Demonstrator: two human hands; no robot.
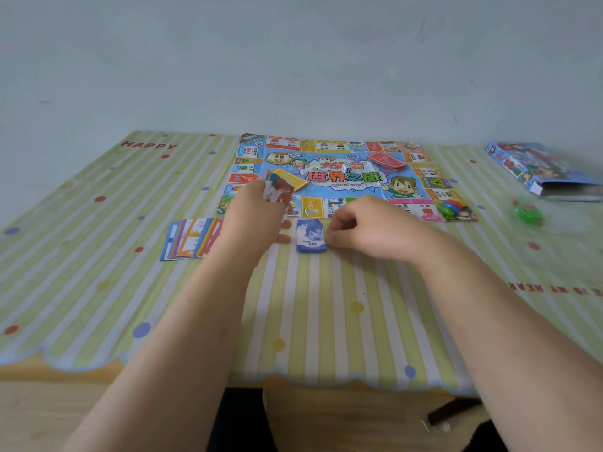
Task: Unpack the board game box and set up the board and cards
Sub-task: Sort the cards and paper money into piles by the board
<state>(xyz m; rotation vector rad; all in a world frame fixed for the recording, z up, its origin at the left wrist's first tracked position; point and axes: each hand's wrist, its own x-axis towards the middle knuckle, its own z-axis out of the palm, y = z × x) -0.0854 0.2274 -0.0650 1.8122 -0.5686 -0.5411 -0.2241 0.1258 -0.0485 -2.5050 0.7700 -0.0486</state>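
Most is done: board (346, 185) lies flat mid-counter with die (348, 169) and red deck (386, 161) on it, box (535, 168) open far right. Left hand (257, 210) grips a mixed wad (277, 190). Right hand (368, 226) pinches the blue notes (310, 236) just below the board. Sorting the wad looks like what's left. Board colourful, thin, paper-like.

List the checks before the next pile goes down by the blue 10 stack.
1. The board lies unfolded on the tablecloth: ok.
2. The left hand grips its notes: ok.
3. The blue 10 stack lies flat, and the right hand pinches its right edge: ok.
4. The fanned cards lie apart from the blue 10 stack: ok.
5. Free cloth beside the blue 10 stack: not ok, a hand covers each side.
6. Value of the top note in the left hand: cannot tell, blurred.
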